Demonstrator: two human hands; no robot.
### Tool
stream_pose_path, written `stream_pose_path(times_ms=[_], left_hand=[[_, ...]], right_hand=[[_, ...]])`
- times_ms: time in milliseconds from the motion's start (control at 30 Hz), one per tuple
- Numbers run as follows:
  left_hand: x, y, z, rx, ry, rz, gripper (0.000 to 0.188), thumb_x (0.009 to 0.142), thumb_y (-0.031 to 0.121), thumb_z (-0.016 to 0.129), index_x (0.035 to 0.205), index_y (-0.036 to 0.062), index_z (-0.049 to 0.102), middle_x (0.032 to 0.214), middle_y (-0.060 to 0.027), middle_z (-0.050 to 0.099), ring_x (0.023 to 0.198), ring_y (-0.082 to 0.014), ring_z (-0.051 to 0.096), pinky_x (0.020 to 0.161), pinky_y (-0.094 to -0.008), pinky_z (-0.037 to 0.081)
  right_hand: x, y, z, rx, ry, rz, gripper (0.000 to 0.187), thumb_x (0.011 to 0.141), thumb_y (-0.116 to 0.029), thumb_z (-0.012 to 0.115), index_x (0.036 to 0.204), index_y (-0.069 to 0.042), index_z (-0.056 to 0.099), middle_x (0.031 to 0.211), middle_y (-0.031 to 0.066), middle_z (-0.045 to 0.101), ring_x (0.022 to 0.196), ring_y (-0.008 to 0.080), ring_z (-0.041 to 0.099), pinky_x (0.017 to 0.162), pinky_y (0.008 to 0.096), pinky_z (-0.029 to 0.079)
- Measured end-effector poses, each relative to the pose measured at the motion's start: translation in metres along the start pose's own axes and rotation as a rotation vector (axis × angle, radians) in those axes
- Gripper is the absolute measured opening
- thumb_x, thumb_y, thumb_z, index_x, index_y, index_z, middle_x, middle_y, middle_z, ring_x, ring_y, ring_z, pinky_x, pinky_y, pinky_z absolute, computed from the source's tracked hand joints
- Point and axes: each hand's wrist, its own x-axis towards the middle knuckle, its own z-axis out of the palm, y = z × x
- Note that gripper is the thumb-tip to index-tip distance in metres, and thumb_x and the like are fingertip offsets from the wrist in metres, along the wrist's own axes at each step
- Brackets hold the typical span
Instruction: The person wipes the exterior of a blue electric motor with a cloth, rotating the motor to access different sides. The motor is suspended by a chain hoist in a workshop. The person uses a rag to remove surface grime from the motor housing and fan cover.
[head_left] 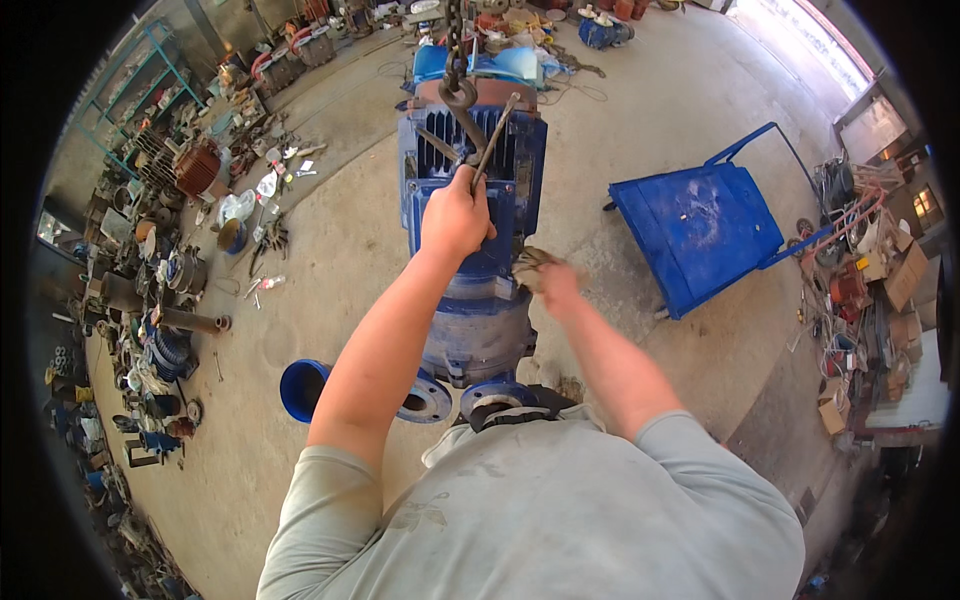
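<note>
A blue electric motor with cooling fins (527, 170) stands upright in front of me, on top of a blue-grey pump body (470, 345). My left hand (458, 218) is closed at the motor's upper face, around the lower end of a slim, rod-like metal tool (495, 140) that slants up to the right. Just beyond that hand, a steel hook (461, 108) hangs from a chain (455, 45) and reaches down to the motor's top. My right hand (560, 283), slightly blurred, grips a crumpled tan rag (533, 265) against the motor's right side.
A blue flatbed trolley (700, 225) stands on the right. Left of the pump are a blue pipe piece (302, 390) and a round flange (425, 400). Motor parts and scrap line the left wall, with a brown finned motor (197, 168) among them. Cardboard boxes (908, 275) lie far right.
</note>
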Motion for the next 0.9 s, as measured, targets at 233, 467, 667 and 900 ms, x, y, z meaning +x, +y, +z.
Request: stream_pose_path(times_ms=[233, 467, 667, 900], left_hand=[[-0.051, -0.016, -0.037, -0.240, -0.105, -0.008, 0.041, 0.114, 0.021, 0.052, 0.153, 0.0093, 0.057, 0.091, -0.0122, 0.081, 0.063, -0.0233, 0.072, 0.063, -0.0365, 0.057], [-0.207, -0.114, -0.073, -0.560, 0.090, -0.337, 0.044, 0.117, 0.018, 0.047, 0.158, 0.0018, 0.055, 0.116, -0.0070, 0.077, 0.076, -0.0108, 0.070, 0.069, -0.0271, 0.052], [-0.219, -0.150, 0.002, -0.417, -0.238, -0.136, 0.081, 0.095, 0.028, 0.085, 0.166, 0.0125, 0.049, 0.111, -0.0020, 0.073, 0.087, -0.0100, 0.064, 0.082, -0.0295, 0.056], [-0.208, -0.159, 0.050, -0.666, -0.273, -0.305, 0.037, 0.096, 0.024, 0.083, 0.126, 0.0034, 0.078, 0.105, -0.0078, 0.080, 0.093, -0.0136, 0.070, 0.084, -0.0370, 0.058]], right_hand=[[-0.116, -0.026, 0.086, -0.022, -0.550, 0.047, 0.038, 0.096, -0.008, 0.058, 0.130, 0.002, 0.073, 0.123, 0.0166, 0.077, 0.116, 0.0316, 0.073, 0.099, 0.0437, 0.055], [-0.159, -0.051, -0.008, 0.668, -0.951, 0.412, 0.050, 0.103, 0.002, 0.046, 0.151, -0.003, 0.059, 0.144, 0.0151, 0.066, 0.129, 0.0318, 0.068, 0.111, 0.0457, 0.055], [-0.123, -0.050, -0.036, 0.753, -1.060, 0.573, 0.050, 0.105, 0.002, 0.045, 0.153, -0.004, 0.054, 0.149, 0.0151, 0.062, 0.133, 0.0334, 0.065, 0.111, 0.0482, 0.055], [-0.073, -0.065, -0.092, 0.341, -0.822, 0.503, 0.042, 0.111, -0.012, 0.049, 0.152, -0.007, 0.056, 0.134, 0.0093, 0.070, 0.110, 0.0225, 0.070, 0.088, 0.0406, 0.059]])
